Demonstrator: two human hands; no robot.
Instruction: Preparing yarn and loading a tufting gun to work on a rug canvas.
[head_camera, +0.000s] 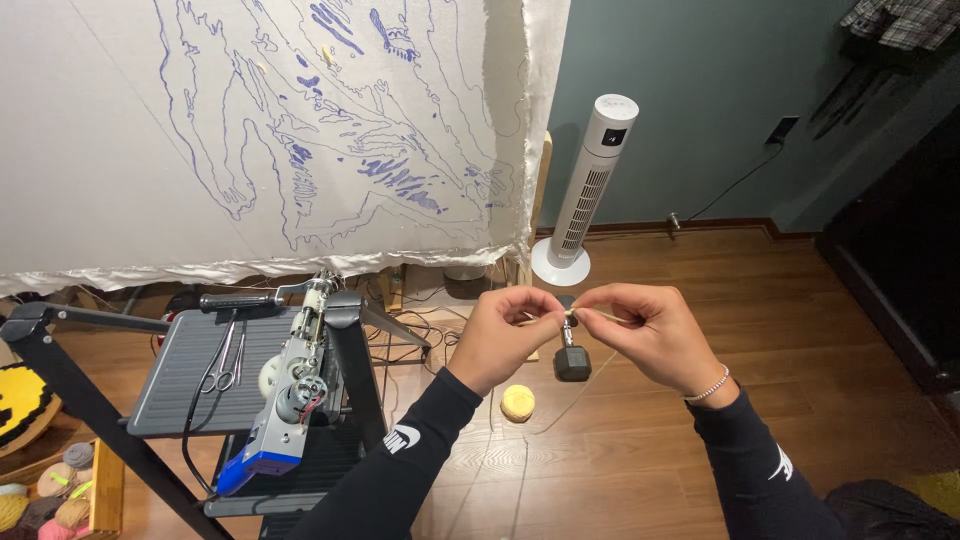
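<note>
Here, one thin pale strand of yarn (578, 316) is pinched between both hands at frame centre; its ends are too fine to follow, and whatever small piece sits at the pinch point is hard to make out. Left hand (505, 338): thumb and forefinger closed on the strand, other fingers curled, wrist bent. Right hand (650, 335): fingertips likewise closed on the strand, a bead bracelet at the wrist. Both sleeves run off the bottom edge. At 6 o'clock below the hands: one dark dumbbell (572, 362), partly hidden by the fingers, and one yellow yarn ball (518, 402) on the wooden floor. At 9 o'clock: one tufting gun (290, 385) and one pair of scissors (228, 358) on a grey stand. At 12 o'clock: one white tower fan (588, 190).
</note>
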